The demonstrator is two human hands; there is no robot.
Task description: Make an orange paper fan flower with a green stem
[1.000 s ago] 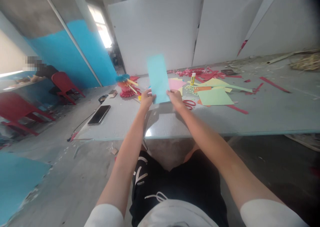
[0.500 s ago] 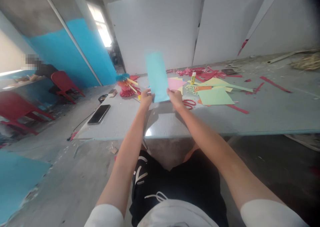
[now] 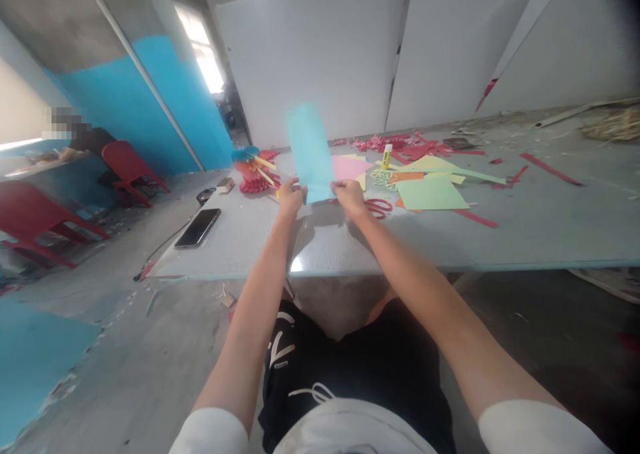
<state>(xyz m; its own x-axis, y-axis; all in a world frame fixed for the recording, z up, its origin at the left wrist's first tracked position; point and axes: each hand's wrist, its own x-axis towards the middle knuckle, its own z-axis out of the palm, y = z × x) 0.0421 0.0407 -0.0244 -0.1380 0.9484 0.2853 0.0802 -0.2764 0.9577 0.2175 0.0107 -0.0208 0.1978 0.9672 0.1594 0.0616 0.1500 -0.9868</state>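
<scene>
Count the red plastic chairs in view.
2. One red plastic chair stands farther off by the blue-painted wall; another red plastic chair stands nearer, at the left edge of the view. Others may be out of frame.

Sheet of paper (image 3: 310,153): plain pale blue. Scissors (image 3: 379,207): red handles. Paper lantern (image 3: 254,173): red, yellow strips, blue top. Plastic chair (image 3: 129,169): red.

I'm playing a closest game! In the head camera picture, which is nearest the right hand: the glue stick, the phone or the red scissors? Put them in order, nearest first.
From the right hand:
1. Red scissors: just to its right, on the table.
2. Glue stick: farther away, up the table and to the right.
3. Phone: farthest, over on the table's left side.
</scene>
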